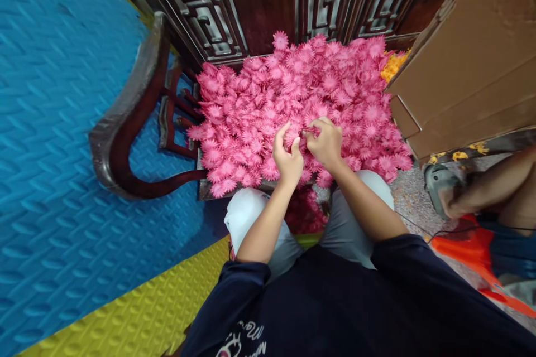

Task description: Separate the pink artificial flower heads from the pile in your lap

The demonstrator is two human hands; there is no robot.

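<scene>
A thick heap of pink artificial flowers (259, 100) with narrow pointed petals covers the wooden seat in front of my knees. Over its near middle my left hand (288, 160) is curled, thumb and forefinger bent around a pink flower (293, 135), whose outline blends into the heap. Close on its right, my right hand (325, 143) has thumb and forefinger pinched together at the flower's edge. A tiny dark spot shows at those fingertips; what it is, I cannot make out.
A curved dark armrest (121, 117) stands left, above blue matting (54, 139). Carved wooden panels (268, 0) rise behind the heap. At right stands a cardboard box (473, 61) near yellow flowers (393, 67). Another person's leg and sandalled foot (444, 192) are at far right.
</scene>
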